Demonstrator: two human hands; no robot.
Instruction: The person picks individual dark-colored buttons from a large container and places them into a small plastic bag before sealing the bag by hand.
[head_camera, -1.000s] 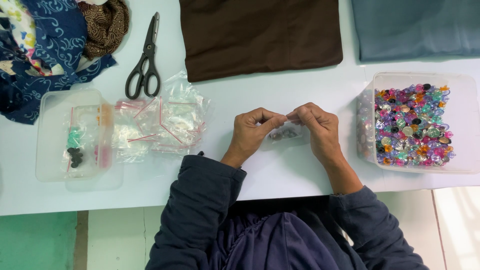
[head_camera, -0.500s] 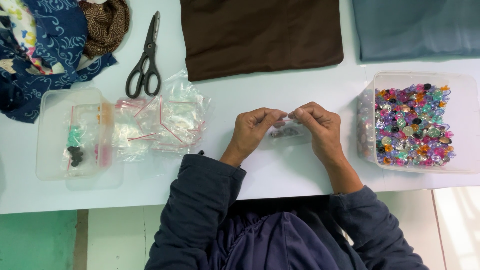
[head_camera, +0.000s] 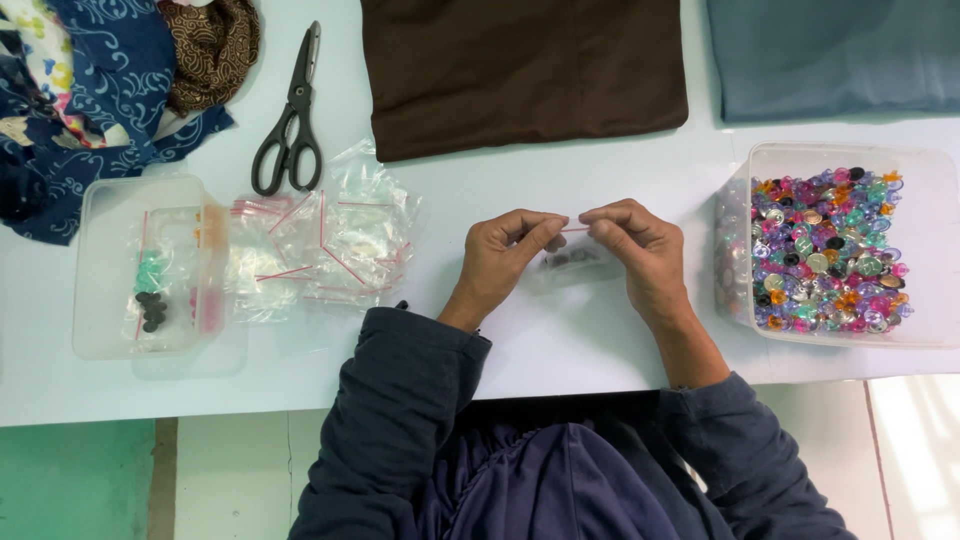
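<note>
Above the white worktop (head_camera: 560, 330), the left hand (head_camera: 505, 255) and right hand (head_camera: 640, 245) are pinching, fingers closed, the red-striped top edge of a small clear plastic zip bag (head_camera: 578, 262) holding dark buttons, beside a clear tub of colourful buttons (head_camera: 835, 245).

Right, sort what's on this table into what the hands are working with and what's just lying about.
In hand: left hand and right hand pinching a small clear zip bag of dark beads.

Lying about: black scissors, brown folded cloth, clear tub of colourful beads, pile of empty zip bags.
</note>
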